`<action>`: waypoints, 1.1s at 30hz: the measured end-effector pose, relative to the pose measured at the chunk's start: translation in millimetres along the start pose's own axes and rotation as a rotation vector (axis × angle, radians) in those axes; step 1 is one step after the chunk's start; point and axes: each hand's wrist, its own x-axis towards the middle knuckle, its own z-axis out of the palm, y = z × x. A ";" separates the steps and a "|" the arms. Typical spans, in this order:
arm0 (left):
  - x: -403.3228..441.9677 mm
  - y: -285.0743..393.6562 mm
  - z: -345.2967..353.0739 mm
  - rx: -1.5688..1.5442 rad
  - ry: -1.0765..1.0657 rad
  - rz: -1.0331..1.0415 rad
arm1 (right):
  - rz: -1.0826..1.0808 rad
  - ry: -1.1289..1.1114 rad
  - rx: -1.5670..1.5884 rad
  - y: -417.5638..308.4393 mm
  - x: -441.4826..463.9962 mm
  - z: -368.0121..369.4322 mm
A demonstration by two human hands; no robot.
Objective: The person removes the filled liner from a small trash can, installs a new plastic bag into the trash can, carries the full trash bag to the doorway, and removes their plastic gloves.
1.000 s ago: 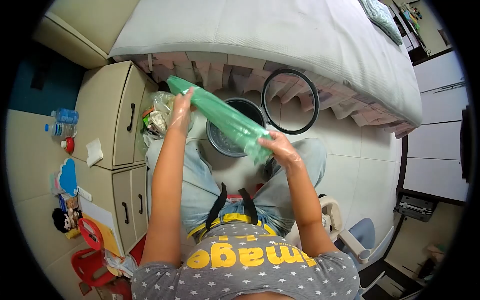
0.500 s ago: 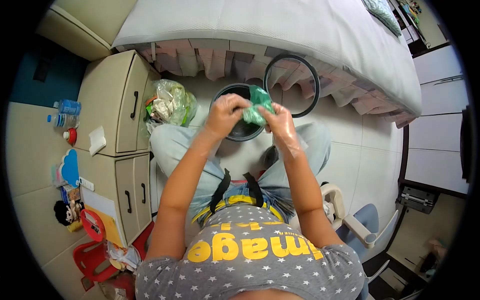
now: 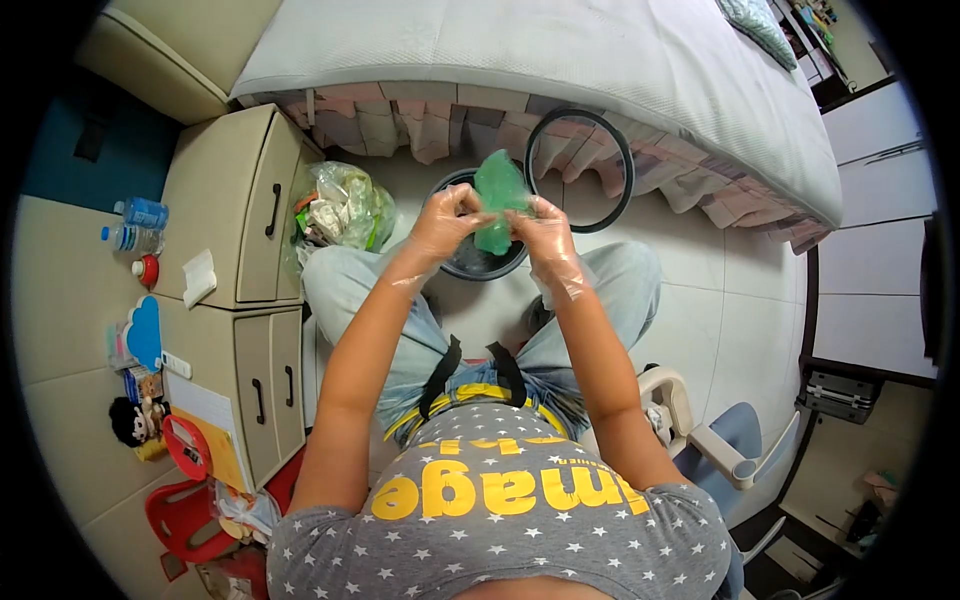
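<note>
Reference order: left to right.

Far left, two water bottles (image 3: 140,228) lie on the pale cabinet (image 3: 205,165). Just to the right of the cabinet, a clear bag (image 3: 355,205) filled with mixed, crumpled items rests on the floor (image 3: 680,330).

The left hand (image 3: 438,228) is in a transparent glove, fingers curled, with thumb and fingertips pinching the left edge of a green plastic bag (image 3: 500,185). The green bag is in front of the person, between the two hands and over the opening of the dark bin (image 3: 490,276). It is a short, narrow bunch, upper part fanned out, lower end hanging below the fingertips. The right hand (image 3: 547,240), also gloved, pinches the opposite edge; blur conceals the exact finger contact.

Change of state: one second ago the bag is a long strip stretched between hands set well apart; now the hands are close together and the bag is short and gathered. This suggests fine fingertip handling of the film rather than extension. No open mouth is visible, so whether the layers are separated cannot be determined.

To the right, a black ring (image 3: 630,170) stands beside the bin, near the bed (image 3: 500,45).
</note>
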 end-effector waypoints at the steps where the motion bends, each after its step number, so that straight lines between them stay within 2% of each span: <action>1: 1.0 -6.5 -2.4 0.002 0.003 0.005 | 0.001 0.048 0.008 2.8 1.3 -4.7; 3: 2.1 -28.1 -10.6 -0.240 0.044 0.001 | 0.019 0.132 0.058 -2.2 -1.6 -8.4; 4: 1.6 -35.3 -15.1 -0.239 0.044 0.003 | 0.016 0.132 0.058 -1.3 -2.5 -13.2; 6: 0.3 -40.5 -23.5 -0.309 0.233 0.079 | -0.013 0.189 0.063 -0.9 -4.3 -21.0; 10: 5.3 -61.1 -34.7 -0.224 0.472 0.015 | 0.000 0.216 0.117 -2.6 -8.6 -26.3; 12: 5.6 -45.5 -31.9 -0.292 0.466 0.046 | -0.060 0.176 0.086 0.2 -9.2 -30.1; 14: 6.1 -27.8 -23.6 -0.647 0.545 -0.031 | -0.122 0.134 0.055 -0.8 -9.6 -34.1; 16: 10.2 -29.1 -27.6 -0.552 0.592 0.016 | -0.011 0.037 -0.327 -4.1 -10.3 -39.9; 17: 12.1 -26.8 -29.6 -0.457 0.636 0.059 | -0.046 0.082 -0.526 -2.6 -9.8 -43.1; 18: 14.0 -24.3 -33.3 -0.457 0.635 0.060 | -0.046 0.083 -0.527 -3.4 -9.4 -47.9; 20: 16.9 -18.0 -40.4 -0.454 0.643 0.038 | -0.157 0.381 -0.703 -8.4 -8.0 -56.9; 21: 16.7 -17.4 -40.3 -0.410 0.630 0.043 | -0.135 0.346 -0.481 -8.8 -6.3 -62.4; 22: 15.2 -16.9 -37.3 -0.410 0.629 0.044 | -0.135 0.347 -0.481 -7.1 -6.3 -62.1; 24: 12.0 -15.2 -24.8 -0.385 0.520 0.205 | -0.155 0.162 -0.120 -14.3 -12.6 -44.5; 26: 12.2 -21.4 -13.8 -0.468 0.481 0.200 | -0.077 0.084 -0.362 -10.8 -14.4 -22.2; 28: 7.4 -17.5 -3.9 -0.587 0.412 0.201 | -0.064 0.129 -0.522 -4.6 -14.2 -4.4; 29: 5.0 -10.8 0.9 -0.545 0.437 0.161 | -0.063 0.130 -0.522 -3.9 -13.0 -3.1; 31: 6.7 -19.5 2.6 -0.492 0.457 0.187 | 0.187 -0.021 -0.137 -3.1 -9.2 -1.7; 33: 5.7 -22.7 -2.4 -0.437 0.479 0.215 | 0.173 -0.080 -0.023 -5.8 -9.2 -6.9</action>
